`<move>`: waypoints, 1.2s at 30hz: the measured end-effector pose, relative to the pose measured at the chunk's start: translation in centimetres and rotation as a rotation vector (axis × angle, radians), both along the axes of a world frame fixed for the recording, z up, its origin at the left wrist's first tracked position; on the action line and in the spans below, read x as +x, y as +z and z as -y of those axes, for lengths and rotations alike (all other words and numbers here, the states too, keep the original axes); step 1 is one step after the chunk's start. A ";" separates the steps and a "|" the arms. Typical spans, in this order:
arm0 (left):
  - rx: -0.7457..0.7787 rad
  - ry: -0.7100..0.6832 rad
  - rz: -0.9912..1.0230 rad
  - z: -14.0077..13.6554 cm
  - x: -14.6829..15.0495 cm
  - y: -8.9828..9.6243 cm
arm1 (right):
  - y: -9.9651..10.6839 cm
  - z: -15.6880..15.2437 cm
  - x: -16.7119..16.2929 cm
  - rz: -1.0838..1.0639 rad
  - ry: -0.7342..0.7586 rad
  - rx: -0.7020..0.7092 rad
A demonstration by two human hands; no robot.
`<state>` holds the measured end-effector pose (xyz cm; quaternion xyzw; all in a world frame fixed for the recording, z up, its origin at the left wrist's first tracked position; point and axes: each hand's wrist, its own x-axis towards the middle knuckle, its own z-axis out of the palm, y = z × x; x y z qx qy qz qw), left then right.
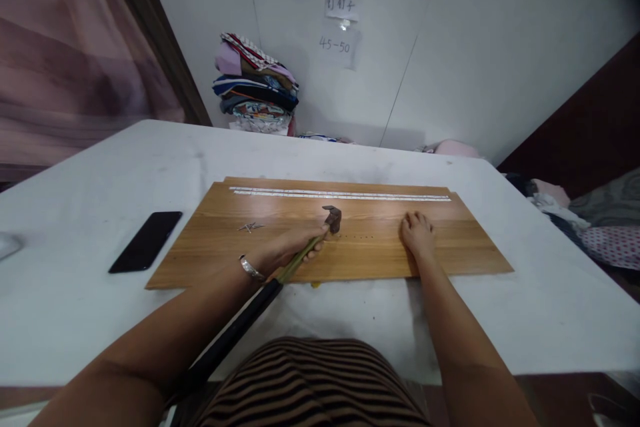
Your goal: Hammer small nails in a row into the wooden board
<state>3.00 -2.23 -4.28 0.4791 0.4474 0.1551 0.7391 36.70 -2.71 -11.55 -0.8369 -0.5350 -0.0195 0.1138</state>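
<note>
My left hand [293, 243] is closed round the wooden part of a claw hammer [256, 311], close below its rusty head. The black grip of the hammer slants down and left beside my forearm. Its head is over the middle of a wood-grain board [370, 260]. A short row of small dots, nail heads or holes, runs to the right from the hammer head. My right hand [418, 233] rests on the board's right half, fingers spread a little and holding nothing. A small pile of nails [251, 227] lies on the left part of the board.
Two white marked strips [340, 196] run along the board's far edge. A black phone [145, 242] lies left of the board on the white table [65, 213]. Folded clothes [257, 83] are stacked against the back wall, and a curtain hangs at the left.
</note>
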 end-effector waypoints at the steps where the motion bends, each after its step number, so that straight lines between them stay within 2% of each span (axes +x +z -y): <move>1: -0.001 0.004 0.008 0.0 0.0 -0.1 | 0.0 0.0 0.0 -0.001 0.003 0.002; 6: -0.023 0.008 0.002 -0.2 0.1 -0.8 | 0.2 0.0 0.0 -0.015 0.015 -0.002; 14: -0.009 -0.003 0.036 -0.2 -0.1 -0.3 | -0.1 -0.1 0.2 -0.013 0.001 -0.016; 22: -0.047 -0.002 -0.038 -0.1 0.3 -0.6 | 0.1 0.0 0.1 0.012 0.004 -0.031; 27: -0.022 -0.014 0.037 0.0 0.0 -0.1 | -0.1 -0.1 0.2 0.001 -0.002 -0.018; 36: -0.025 0.002 0.006 0.1 0.0 -0.8 | 0.0 0.0 0.1 -0.005 -0.005 -0.022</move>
